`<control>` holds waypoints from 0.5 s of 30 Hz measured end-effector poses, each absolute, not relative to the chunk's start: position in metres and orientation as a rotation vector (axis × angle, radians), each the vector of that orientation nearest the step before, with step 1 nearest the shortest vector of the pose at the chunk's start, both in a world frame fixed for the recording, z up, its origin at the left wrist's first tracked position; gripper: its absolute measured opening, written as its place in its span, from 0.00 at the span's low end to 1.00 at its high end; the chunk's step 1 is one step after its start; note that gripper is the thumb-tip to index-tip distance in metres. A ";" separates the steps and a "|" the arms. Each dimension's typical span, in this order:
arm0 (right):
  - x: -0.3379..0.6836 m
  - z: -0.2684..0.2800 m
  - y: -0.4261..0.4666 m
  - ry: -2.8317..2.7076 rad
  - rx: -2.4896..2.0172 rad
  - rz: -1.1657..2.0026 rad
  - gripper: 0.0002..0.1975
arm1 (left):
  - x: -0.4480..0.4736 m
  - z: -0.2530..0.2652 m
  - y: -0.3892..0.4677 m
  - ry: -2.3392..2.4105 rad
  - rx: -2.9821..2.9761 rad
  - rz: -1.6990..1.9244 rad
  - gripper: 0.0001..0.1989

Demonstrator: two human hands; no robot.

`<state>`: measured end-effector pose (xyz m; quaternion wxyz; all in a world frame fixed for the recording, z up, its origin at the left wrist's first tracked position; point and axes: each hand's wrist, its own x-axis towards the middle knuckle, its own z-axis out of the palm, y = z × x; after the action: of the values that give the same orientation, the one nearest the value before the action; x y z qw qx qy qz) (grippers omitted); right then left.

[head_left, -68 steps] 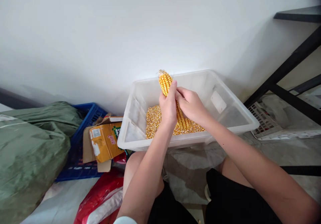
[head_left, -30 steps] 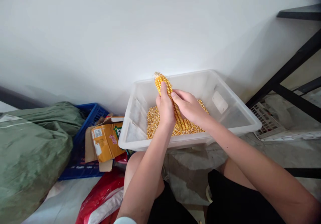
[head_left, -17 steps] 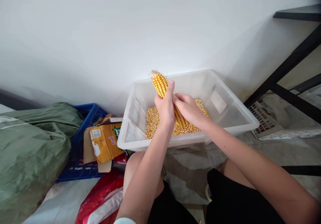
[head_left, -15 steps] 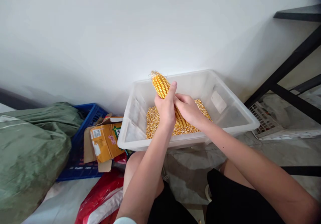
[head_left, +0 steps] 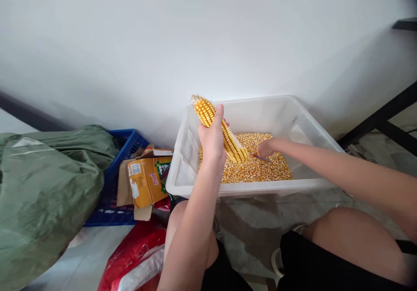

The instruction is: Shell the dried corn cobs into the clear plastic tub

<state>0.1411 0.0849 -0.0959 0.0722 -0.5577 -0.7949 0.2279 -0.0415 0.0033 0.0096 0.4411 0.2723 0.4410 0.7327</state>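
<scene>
My left hand (head_left: pixel 213 137) is closed around a yellow corn cob (head_left: pixel 233 145), thumb up along it. The cob slants over the bin, its pale tip with dry silk pointing up and left. A whitish strip without kernels runs along its right side. Deep in the clear plastic bin (head_left: pixel 247 189), my right hand (head_left: pixel 267 147) is bent down at the loose corn kernels (head_left: pixel 257 173). Its fingers look closed on a thin tool (head_left: pixel 262 157), dark with a reddish end, lying on the kernels. The fingertips are partly hidden.
To the left stand a blue crate (head_left: pixel 110 215), a green sack (head_left: pixel 48 195) and a flattened orange carton (head_left: pixel 148 182). A red and white bag (head_left: pixel 133 256) lies below them. A white wall (head_left: pixel 208 39) rises behind the bin, and a black metal frame (head_left: pixel 378 119) stands on the right.
My right hand has left the cob and moved right and down to the kernels, at the thin tool. My left hand still holds the cob, whose lower part and bare strip now show.
</scene>
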 end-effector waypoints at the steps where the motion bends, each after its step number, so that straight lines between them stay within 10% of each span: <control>1: 0.142 -0.104 0.082 -2.450 -1.714 0.744 0.20 | -0.044 0.010 0.004 1.088 0.661 1.801 0.23; 15: 0.154 -0.082 0.091 -2.417 -2.017 1.180 0.20 | -0.057 0.012 0.007 0.980 0.510 1.788 0.22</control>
<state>0.1542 0.0910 -0.0815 -0.1100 -0.5962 -0.7146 0.3490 -0.0566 0.0071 0.0123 0.4967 0.2106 0.4046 0.7383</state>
